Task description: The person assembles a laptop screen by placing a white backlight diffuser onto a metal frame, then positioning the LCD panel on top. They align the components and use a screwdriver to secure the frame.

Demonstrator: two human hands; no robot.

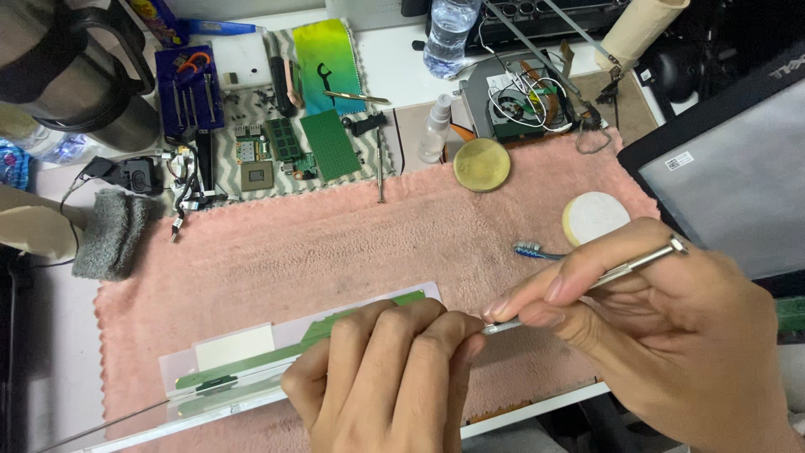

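You're pressing your left hand (386, 377) down on a long thin panel strip (277, 361) with a green circuit board edge, lying on the pink towel (335, 243) at the near side of the worktop. Your fingers are curling tight over it, so the strip's right end is totally hidden under your knuckles. Its left end is running off toward the near left corner, and it's hard to tell where the clear part stops.

Your right hand (671, 335) is pinching a slim metal tool (620, 273) like a pen, fingers closed narrow around the shaft. The tip is sitting right at your left fingertips, and I can't make out whether it's touching the strip or not.

Just beyond that hand, a blue toothbrush (532, 251) is half covered, only the head showing. A white round pad (594, 216) and a brass-coloured disc (482, 164) are lying farther back. On the far left, small green boards (329, 144) are sitting on a patterned mat. On the right, a dark laptop screen (729, 176) is cut off by the frame.
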